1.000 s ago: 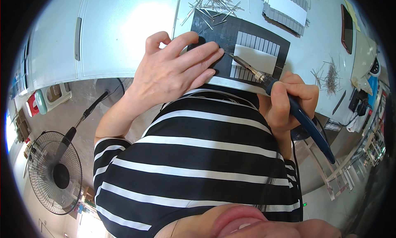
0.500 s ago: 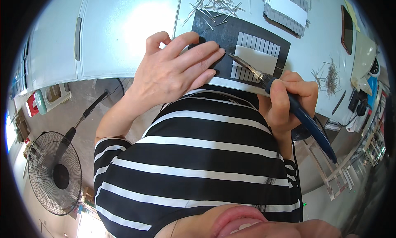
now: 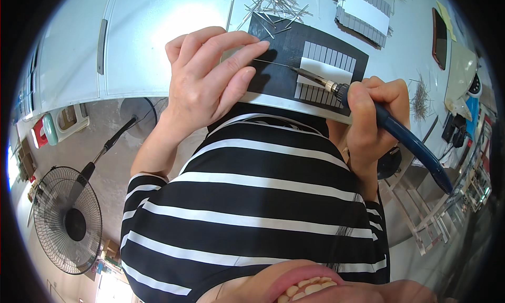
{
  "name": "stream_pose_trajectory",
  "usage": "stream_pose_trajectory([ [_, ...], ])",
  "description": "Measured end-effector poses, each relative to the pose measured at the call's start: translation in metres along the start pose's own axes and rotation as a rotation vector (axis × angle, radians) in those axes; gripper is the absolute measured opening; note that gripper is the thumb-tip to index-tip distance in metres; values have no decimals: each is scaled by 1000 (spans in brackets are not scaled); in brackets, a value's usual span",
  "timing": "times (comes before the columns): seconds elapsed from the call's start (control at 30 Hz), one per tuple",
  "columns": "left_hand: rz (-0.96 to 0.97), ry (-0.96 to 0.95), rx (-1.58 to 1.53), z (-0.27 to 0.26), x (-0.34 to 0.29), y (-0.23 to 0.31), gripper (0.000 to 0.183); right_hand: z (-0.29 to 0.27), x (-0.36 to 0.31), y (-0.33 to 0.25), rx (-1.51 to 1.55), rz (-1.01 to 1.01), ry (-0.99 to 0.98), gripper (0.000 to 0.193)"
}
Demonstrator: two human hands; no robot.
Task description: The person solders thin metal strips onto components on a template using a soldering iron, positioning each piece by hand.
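Note:
My right hand (image 3: pixel 373 111) grips the dark blue handle of a soldering iron (image 3: pixel 415 137). Its metal tip points left over a black board (image 3: pixel 331 37) at the table's edge. On that board lies a row of narrow grey strips (image 3: pixel 315 52) with a white band (image 3: pixel 329 72) across their middle, partly behind the iron. A thin wire (image 3: pixel 272 63) stretches from the fingers of my left hand (image 3: pixel 208 74) to the iron's tip. My left hand is raised over the board's left side; the wire seems pinched between its fingers, though the exact grip is hidden.
A heap of thin metal pins (image 3: pixel 276 1) touches the board's far edge. Beyond lies another banded strip row (image 3: pixel 365 14). At right are a phone (image 3: pixel 441 37), fine wire bits (image 3: pixel 420 100) and a dark flat tool (image 3: pixel 430 129). A standing fan (image 3: pixel 68 221) is at lower left.
My left hand has lifted and drawn left off the board, and the thin wire now shows between it and the tip. My right hand has shifted slightly right, the iron's handle tilting lower.

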State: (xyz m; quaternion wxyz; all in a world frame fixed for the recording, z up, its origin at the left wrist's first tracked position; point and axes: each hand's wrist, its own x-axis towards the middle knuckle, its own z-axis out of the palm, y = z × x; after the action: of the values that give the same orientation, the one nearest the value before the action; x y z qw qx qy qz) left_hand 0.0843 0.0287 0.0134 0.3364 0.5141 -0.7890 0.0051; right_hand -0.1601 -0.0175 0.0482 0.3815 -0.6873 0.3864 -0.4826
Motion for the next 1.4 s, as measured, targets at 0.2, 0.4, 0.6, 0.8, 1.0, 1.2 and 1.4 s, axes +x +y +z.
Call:
stream_pose_trajectory([
  [0.2, -23, 45, -24, 3, -1, -5, 25, 3, 0, 4, 12, -55, -7, 24],
  [0.4, -15, 51, -11, 4, -3, -5, 23, 0, -8, 5, 42, -94, 45, 23],
  [0.6, -9, 21, 5, 4, -2, -6, 26, -27, -14, 18, 107, -194, 266, 29],
  [0.8, 82, 37, 88, 7, 3, 16, 38, -59, -35, 50, -301, -254, 739, 61],
  [1.0, 95, -310, 74, 41, 22, 67, 75, -66, -44, 93, -287, -267, 486, 23],
  [1.2, 94, -352, 220, 60, 15, 77, 89, -67, -43, 92, -328, -316, 482, 24],
  [1.4, 72, -316, 252, 70, -2, 82, 75, -66, -46, 95, -246, -179, 512, 24],
])
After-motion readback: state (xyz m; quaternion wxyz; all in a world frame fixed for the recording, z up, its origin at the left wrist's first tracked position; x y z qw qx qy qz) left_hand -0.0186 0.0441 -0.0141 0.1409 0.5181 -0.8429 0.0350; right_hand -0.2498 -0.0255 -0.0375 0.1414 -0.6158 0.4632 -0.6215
